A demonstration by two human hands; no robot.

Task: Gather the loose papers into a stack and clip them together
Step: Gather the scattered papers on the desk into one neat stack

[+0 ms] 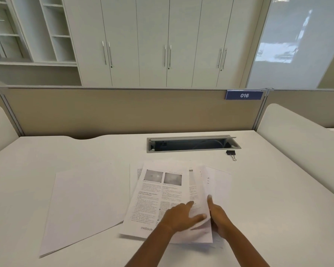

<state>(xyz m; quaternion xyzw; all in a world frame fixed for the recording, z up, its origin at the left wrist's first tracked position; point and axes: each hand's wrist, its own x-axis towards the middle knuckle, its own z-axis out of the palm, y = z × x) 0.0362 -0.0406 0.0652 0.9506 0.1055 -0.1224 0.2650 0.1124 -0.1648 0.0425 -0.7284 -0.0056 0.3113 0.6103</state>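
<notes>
Several printed pages lie fanned and overlapping in the middle of the white desk. A blank white sheet pile lies to their left, partly under them. My left hand rests on the top printed page and pinches its lifted right edge between thumb and fingers. My right hand sits just right of that edge, fingers against the sheets beneath. A black binder clip lies apart at the back right, near the cable slot.
An open grey cable slot is set into the desk behind the papers. A beige partition with a blue "016" label closes off the back. White side panels stand left and right; cabinets rise behind.
</notes>
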